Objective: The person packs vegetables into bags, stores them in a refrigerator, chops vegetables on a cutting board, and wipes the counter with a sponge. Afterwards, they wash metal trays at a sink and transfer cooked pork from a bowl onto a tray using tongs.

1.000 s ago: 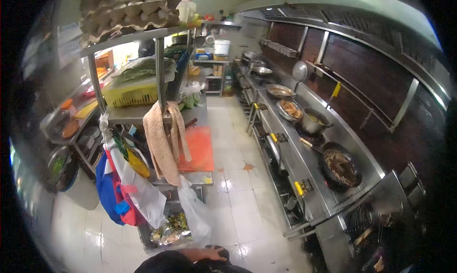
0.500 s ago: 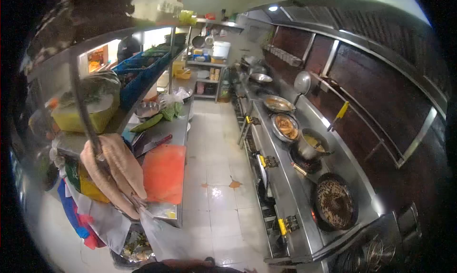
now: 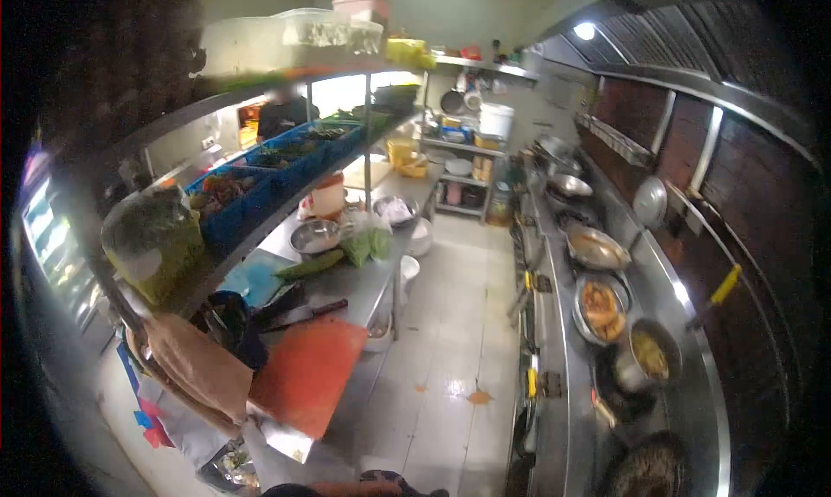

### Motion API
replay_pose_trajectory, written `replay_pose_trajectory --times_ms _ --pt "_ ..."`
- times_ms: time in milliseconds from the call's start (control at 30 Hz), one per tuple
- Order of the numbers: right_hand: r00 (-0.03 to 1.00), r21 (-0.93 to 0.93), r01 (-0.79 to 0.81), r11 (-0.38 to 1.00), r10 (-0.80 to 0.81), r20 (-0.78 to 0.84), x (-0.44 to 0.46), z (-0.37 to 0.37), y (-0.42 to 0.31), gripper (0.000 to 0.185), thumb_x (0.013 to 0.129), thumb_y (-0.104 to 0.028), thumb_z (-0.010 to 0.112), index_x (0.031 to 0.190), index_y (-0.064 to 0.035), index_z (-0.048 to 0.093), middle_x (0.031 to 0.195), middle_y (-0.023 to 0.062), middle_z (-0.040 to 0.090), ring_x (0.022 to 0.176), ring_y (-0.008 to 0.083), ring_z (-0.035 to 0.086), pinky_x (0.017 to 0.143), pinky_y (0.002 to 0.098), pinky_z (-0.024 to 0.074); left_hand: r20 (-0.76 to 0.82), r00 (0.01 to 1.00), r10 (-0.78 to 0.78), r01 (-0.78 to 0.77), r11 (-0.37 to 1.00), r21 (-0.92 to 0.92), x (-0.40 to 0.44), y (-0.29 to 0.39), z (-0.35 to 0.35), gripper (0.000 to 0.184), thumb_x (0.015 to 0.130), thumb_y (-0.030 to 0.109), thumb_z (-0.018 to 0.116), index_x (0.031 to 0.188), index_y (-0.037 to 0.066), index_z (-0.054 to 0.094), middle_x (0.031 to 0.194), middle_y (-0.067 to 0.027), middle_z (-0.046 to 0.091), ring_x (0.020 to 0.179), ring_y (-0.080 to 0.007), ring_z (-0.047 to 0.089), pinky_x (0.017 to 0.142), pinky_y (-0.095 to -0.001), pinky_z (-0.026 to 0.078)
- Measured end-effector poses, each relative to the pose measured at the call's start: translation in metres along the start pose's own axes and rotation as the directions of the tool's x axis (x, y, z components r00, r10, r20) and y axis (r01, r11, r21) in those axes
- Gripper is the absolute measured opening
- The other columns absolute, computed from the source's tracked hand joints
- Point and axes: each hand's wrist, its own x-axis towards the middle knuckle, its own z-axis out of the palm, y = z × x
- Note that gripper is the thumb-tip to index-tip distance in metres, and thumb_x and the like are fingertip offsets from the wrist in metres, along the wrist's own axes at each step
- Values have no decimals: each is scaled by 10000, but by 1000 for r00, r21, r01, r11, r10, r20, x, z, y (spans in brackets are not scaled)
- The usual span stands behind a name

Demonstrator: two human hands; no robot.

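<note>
Neither of my hands shows clearly. A sliver of bare skin sits at the bottom edge, beside dark patterned cloth; I cannot tell which part of the body it is. Left of it, a red cutting board lies on the steel counter's near corner. A knife with a dark red handle rests just behind the board. A tan cloth hangs from the shelf post at the left. Farther back are a long green vegetable, bagged greens and a metal bowl.
The stove counter on the right holds a dark wok, a pot and a pan of browned food. Blue crates line the left shelf. A tiled aisle with brown spots runs between. A person stands beyond the shelf.
My view has swung left and up, so the counters sit farther right and lower. The near wok is now partly cut off by the bottom edge.
</note>
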Motion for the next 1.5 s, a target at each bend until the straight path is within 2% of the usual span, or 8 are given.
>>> replay_pose_trajectory --times_ms 200,400,633,833,900,1067,1267,1500 --pt "974 -170 181 969 -153 166 139 -26 -149 508 903 -459 230 1322 -175 270 1301 62 402 1202 229 366 991 400 249 -151 934 -325 297 938 -177 2 54 -87 492 885 383 389 1347 398 222 1405 -182 202 1231 -439 283 913 -582 335" --pt "970 -232 153 960 -102 220 239 -38 -211 487 901 -440 251 1304 -171 301 1282 61 420 1182 232 385 975 396 268 -558 588 -586 521 802 -293 127 50 -140 348 832 457 428 1044 226 577 901 -135 576 867 -314 557 732 -461 439" --pt "999 -118 -35 992 39 31 280 -103 -230 463 898 -418 276 1283 -167 337 1259 59 441 1159 236 406 956 392 291 -73 951 300 -280 938 206 226 -14 -278 305 850 225 410 849 -14 600 834 -203 614 798 -355 597 694 -481 461" --pt "990 -19 -133 991 132 -50 350 -153 -246 443 896 -399 298 1265 -163 368 1240 58 458 1139 239 424 940 388 311 -54 977 206 -208 978 -31 349 -29 -339 588 855 522 367 1105 17 535 1047 -210 579 929 -317 570 784 -447 443" --pt "992 -24 -122 992 121 -34 386 -166 -268 437 895 -393 305 1259 -162 378 1233 58 464 1133 240 431 934 387 317 238 969 -72 223 671 -707 369 -15 -382 708 815 631 333 1153 38 521 1076 -184 574 959 -287 560 834 -417 422" --pt "997 -110 -25 994 32 69 509 -181 -363 421 893 -377 323 1243 -159 404 1217 56 479 1116 243 446 921 384 334 -508 861 34 -80 994 -69 447 -78 -433 762 817 646 320 1240 25 448 1227 -178 486 1030 -306 525 945 -402 363" --pt "969 -256 154 954 -95 228 657 -167 -509 402 891 -358 344 1225 -155 435 1198 55 497 1096 246 464 904 380 354 -34 996 81 -81 997 12 490 -55 -563 461 855 434 394 910 41 629 891 -146 623 819 -285 576 734 -422 437" --pt "971 -322 145 935 -71 230 760 -171 -588 380 888 -336 369 1204 -151 471 1175 53 517 1073 250 486 886 376 376 -507 849 149 -258 954 -151 366 81 -921 579 756 468 568 1151 49 509 1028 -196 585 926 -339 562 823 -417 432"
